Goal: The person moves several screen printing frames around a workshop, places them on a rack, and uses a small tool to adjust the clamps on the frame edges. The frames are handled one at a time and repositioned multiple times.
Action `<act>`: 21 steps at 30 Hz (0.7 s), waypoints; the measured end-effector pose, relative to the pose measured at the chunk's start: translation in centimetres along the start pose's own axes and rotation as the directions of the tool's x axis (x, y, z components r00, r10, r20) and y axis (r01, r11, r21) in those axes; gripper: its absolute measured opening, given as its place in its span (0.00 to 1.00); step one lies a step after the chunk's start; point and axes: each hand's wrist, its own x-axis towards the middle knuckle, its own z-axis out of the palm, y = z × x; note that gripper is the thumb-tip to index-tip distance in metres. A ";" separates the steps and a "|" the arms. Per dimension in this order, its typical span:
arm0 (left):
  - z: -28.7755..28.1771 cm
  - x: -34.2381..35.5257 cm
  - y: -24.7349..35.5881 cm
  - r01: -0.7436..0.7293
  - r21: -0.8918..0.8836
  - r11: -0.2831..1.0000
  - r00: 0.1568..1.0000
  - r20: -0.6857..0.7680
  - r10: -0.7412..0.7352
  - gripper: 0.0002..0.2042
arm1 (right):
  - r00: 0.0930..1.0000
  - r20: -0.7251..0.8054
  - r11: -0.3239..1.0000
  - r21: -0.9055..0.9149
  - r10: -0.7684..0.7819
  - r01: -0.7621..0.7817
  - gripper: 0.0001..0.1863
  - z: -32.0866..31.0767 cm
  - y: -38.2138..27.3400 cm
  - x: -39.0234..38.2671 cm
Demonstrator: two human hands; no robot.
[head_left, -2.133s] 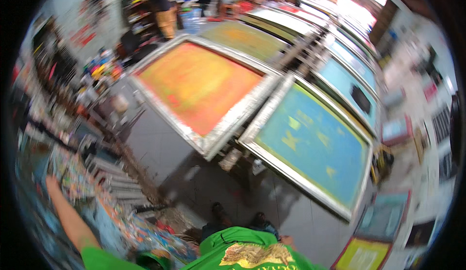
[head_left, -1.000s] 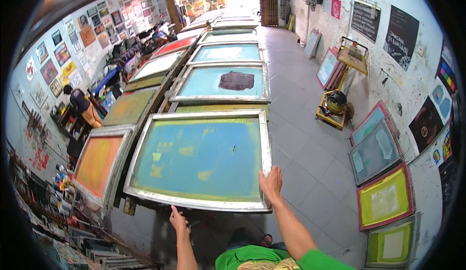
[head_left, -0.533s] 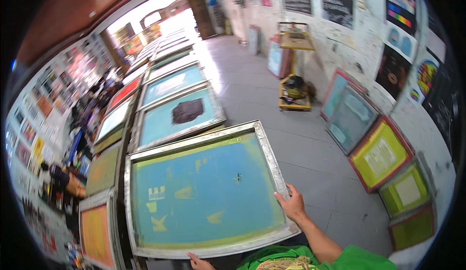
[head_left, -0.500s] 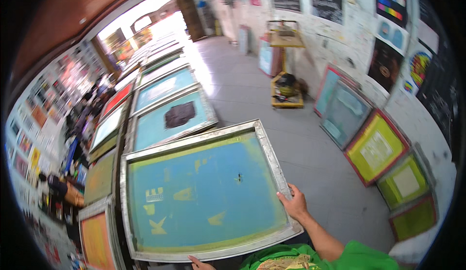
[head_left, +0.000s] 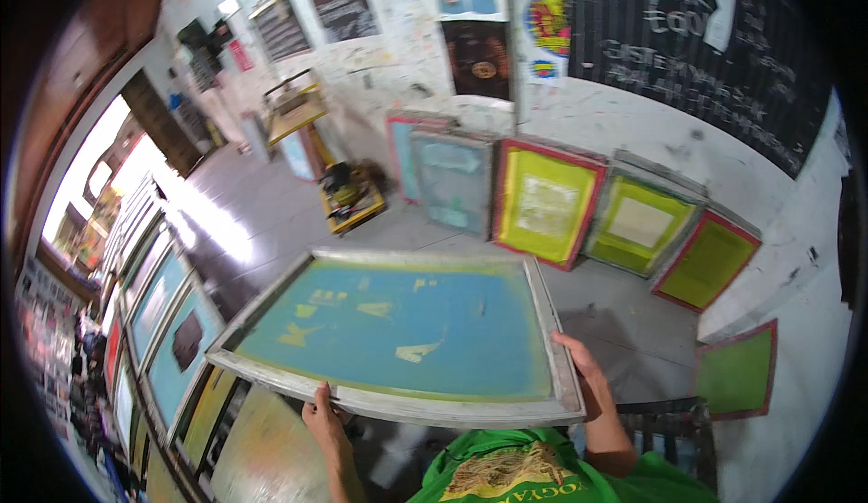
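The screen [head_left: 398, 327] is in both hands in front of the green shirt [head_left: 520, 467], its blue mesh facing up. The left hand [head_left: 327, 420] grips the near edge, thumb on the rim and fingers mostly hidden below; the right hand [head_left: 581, 365] is closed around the right edge, with its underside out of sight. No support shows beneath the screen, so the lifting looks done — the setting down is not. Its left corner overlaps the boards at the lower left, among them a stained board [head_left: 271, 458], though it seems to be clear of them. Further left, a pale blue screen [head_left: 172, 378] with a dark patch lies in the row. Beyond the far edge, leaning screens [head_left: 549, 200] stand along the wall [head_left: 624, 118], apart from the held one — a yellow stand [head_left: 353, 209] is farther off to their left. Whether the screen tilts is hard to tell through the bent view.
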 end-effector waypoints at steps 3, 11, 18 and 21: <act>10.5 0.0 -1.9 0.112 0.045 0.993 0.979 0.166 -0.118 0.17 | 0.971 -0.217 0.992 0.051 -0.105 0.118 0.22 -3.6 -4.2 -5.3; 35.3 -2.5 -13.4 0.430 0.407 0.806 0.523 0.615 -0.590 0.21 | 0.763 -0.625 0.788 0.382 -0.164 0.483 0.11 -12.4 -7.3 -16.6; 54.0 -8.3 -19.0 0.009 0.699 0.715 0.383 0.658 -0.648 0.35 | 0.520 -0.811 0.557 0.308 -0.270 0.771 0.10 -23.0 -6.2 -16.9; 61.1 -8.6 -22.8 -0.023 0.759 0.651 0.331 0.620 -0.711 0.34 | 0.316 -0.942 0.440 0.240 -0.109 0.865 0.13 -26.8 -9.4 -16.2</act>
